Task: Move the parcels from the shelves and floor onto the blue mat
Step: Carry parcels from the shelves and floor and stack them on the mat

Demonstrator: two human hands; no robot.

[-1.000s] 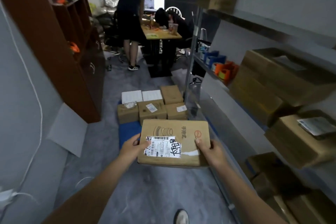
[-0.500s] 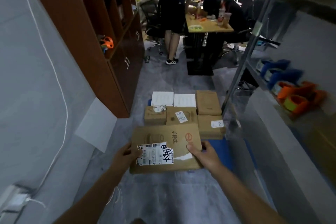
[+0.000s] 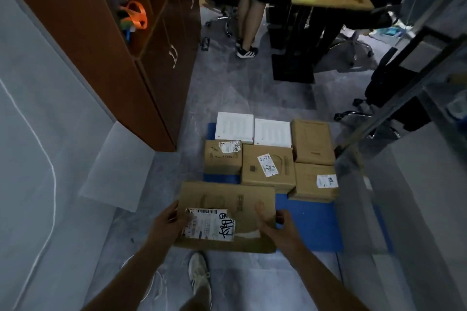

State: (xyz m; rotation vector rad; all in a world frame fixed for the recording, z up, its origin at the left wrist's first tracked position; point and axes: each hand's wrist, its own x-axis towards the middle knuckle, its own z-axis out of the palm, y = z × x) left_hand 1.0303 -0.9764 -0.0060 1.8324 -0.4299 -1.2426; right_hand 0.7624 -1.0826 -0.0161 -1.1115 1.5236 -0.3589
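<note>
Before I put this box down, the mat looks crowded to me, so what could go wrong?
1. The box, gripped by the left hand and right hand, overhangs the left edge of the mat; lowered straight, it may land partly on floor.
2. Its far edge is near the middle parcel and could shove it.
3. Your shoe lies just below the near edge if a grip slips.

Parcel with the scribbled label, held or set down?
Held: left hand and right hand grip the parcel over the blue mat's edge.
</note>
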